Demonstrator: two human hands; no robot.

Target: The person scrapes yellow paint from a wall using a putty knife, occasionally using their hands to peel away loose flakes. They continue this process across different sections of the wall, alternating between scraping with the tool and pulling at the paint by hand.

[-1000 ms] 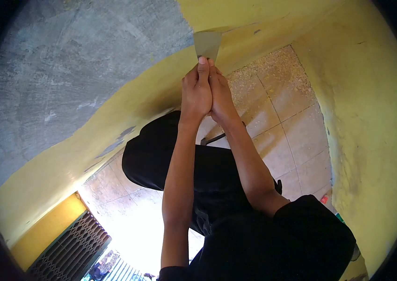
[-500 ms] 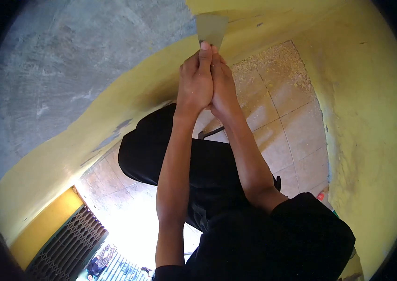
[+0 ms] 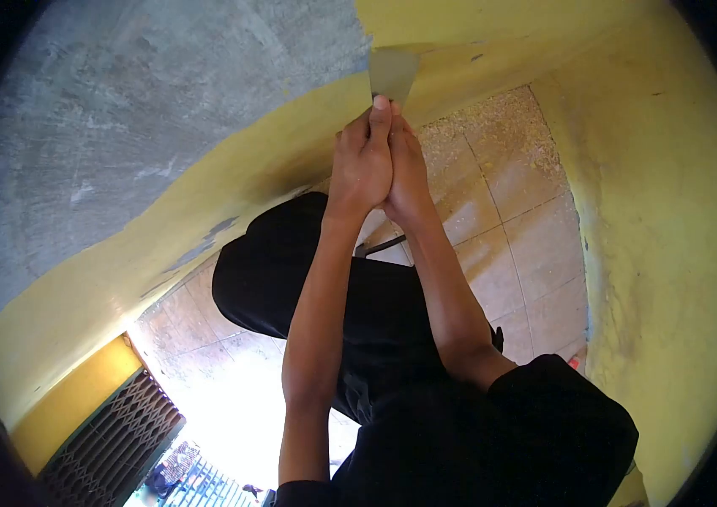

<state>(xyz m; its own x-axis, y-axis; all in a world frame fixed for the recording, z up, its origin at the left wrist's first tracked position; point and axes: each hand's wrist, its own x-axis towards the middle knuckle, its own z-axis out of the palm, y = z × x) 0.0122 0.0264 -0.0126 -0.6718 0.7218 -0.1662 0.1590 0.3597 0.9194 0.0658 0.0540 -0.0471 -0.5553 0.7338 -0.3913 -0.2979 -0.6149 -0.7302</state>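
Note:
A paint scraper point(image 3: 393, 73) with a flat, wide blade rests against the wall at the border between yellow paint point(image 3: 451, 21) and a bare grey patch point(image 3: 164, 93). Both hands are wrapped together round its handle, which they hide. My left hand point(image 3: 360, 173) lies over the near side, its thumb stretched toward the blade. Pressed against it from the right is my right hand point(image 3: 410, 177), its fingers partly covered. The blade's edge appears to touch the wall.
Yellow flakes point(image 3: 502, 118) litter the tiled floor point(image 3: 540, 245) in the corner. Another yellow wall point(image 3: 654, 228) rises on the right. My black-clothed knee point(image 3: 261, 262) is close to the scraped wall. A folding metal gate point(image 3: 113, 439) stands at lower left. Something dark and bar-like point(image 3: 384, 246) shows behind my forearms.
My hands and the scraper sit slightly lower and further right in the view. The view itself has shifted a little too. Both hands keep the same grip.

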